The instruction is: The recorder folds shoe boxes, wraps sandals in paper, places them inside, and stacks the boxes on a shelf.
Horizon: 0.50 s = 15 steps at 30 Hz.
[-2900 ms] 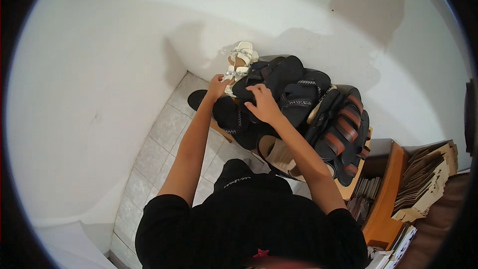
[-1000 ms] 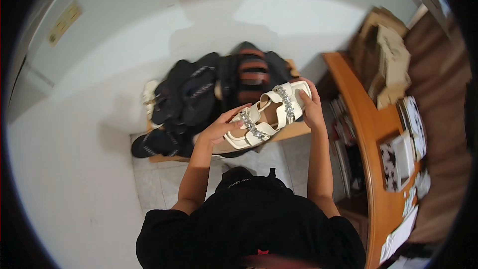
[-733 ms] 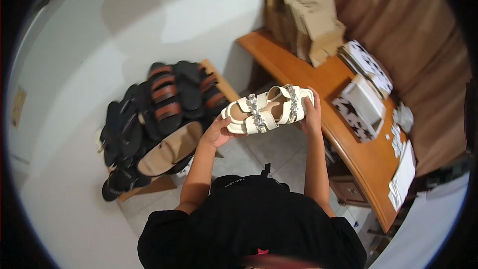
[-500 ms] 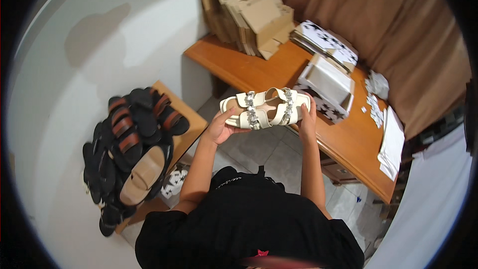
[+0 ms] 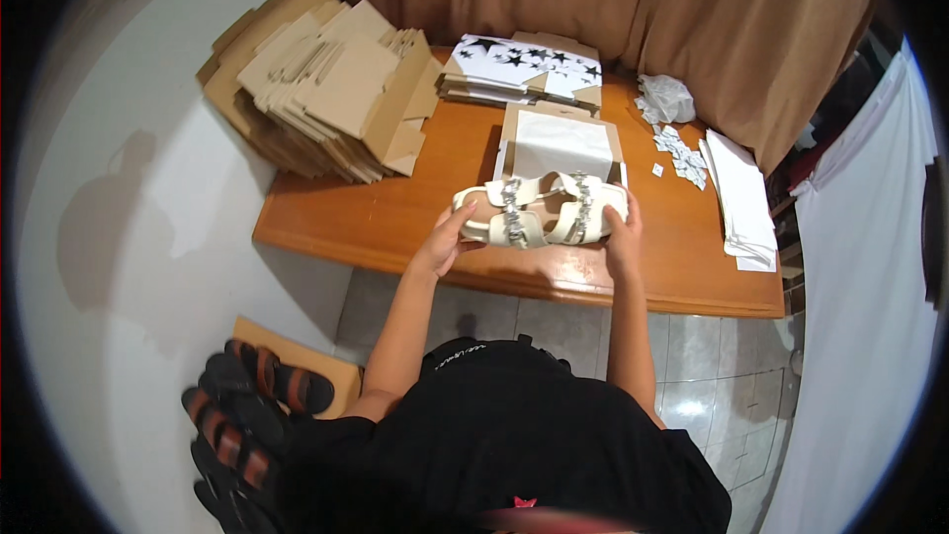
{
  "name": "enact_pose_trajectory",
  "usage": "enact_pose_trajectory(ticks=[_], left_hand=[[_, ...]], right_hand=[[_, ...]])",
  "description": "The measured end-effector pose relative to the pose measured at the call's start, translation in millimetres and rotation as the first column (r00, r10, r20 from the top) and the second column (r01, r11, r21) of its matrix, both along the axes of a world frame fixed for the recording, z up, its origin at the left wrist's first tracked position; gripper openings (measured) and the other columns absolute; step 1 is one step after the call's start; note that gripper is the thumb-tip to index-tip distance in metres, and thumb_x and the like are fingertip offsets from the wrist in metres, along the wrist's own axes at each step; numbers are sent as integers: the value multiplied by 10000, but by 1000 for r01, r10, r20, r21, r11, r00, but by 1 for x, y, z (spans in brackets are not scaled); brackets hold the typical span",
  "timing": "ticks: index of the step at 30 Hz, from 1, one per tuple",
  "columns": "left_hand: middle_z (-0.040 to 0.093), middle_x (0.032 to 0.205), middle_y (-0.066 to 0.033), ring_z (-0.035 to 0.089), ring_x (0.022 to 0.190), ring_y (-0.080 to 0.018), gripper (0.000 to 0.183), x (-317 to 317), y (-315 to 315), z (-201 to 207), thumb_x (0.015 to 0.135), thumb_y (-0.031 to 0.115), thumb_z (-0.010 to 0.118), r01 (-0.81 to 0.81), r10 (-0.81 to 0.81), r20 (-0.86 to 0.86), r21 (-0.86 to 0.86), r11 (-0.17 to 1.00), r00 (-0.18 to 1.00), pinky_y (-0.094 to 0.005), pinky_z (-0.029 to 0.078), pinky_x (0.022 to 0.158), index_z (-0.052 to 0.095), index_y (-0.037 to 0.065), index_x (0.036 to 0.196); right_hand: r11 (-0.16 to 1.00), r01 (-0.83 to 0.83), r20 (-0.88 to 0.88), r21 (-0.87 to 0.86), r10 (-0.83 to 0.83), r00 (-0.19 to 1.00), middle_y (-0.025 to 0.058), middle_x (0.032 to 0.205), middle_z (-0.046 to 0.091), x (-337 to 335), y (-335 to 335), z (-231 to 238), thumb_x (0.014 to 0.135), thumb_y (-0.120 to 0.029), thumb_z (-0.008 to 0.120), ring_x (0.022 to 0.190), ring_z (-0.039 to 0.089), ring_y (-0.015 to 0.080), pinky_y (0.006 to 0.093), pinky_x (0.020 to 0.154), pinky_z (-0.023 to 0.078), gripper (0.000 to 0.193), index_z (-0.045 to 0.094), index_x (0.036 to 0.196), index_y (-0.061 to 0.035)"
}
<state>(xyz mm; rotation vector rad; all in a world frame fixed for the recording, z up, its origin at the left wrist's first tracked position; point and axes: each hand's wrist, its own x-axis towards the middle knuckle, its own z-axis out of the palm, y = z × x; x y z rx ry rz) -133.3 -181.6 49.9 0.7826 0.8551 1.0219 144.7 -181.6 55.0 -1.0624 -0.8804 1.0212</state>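
A pair of cream-white sandals [image 5: 532,227] with silvery, jewelled straps is held up level between my two hands. My left hand [image 5: 443,242] is closed on one end, thumb on top and fingers underneath. At the other end my right hand [image 5: 623,235] grips likewise. The sandals are in front of an open cardboard box [image 5: 615,131] on the table, hiding its near side. White paper [image 5: 563,148] lines that box.
On the wooden table [image 5: 465,222] stand folded cardboard boxes [image 5: 341,89] at left and star-printed boxes [image 5: 519,64] at the back. To the right lie small white packets [image 5: 680,156], a plastic bag [image 5: 665,99] and white paper sheets [image 5: 741,203]. Dark sandals [image 5: 237,400] are piled low on the left.
My view has swung round to face the table, and the dark sandals have shifted down toward the lower left. Both hands keep their hold on the white sandals, now in front of the open box.
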Motion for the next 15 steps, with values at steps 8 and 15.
enact_pose_trajectory(ticks=[8,15], left_hand=[[442,1246,-133,443,1138,-257,537,14,116,-33,827,355,617,116,86,-509,352,929,856,-411,367,950,435,63,1240],[191,1459,-187,133,1349,-401,591,29,121,-47,747,383,684,606,72,-914,322,727,399,-515,214,1055,487,159,1257]], right_hand=[[932,340,205,125,-360,910,118,1094,544,51,67,1,825,-24,529,984,533,176,297,854,436,416,432,1230,-16],[935,354,321,-19,-329,888,125,1122,543,36,93,-24,807,-8,543,996,535,191,307,853,443,422,459,1220,-23]])
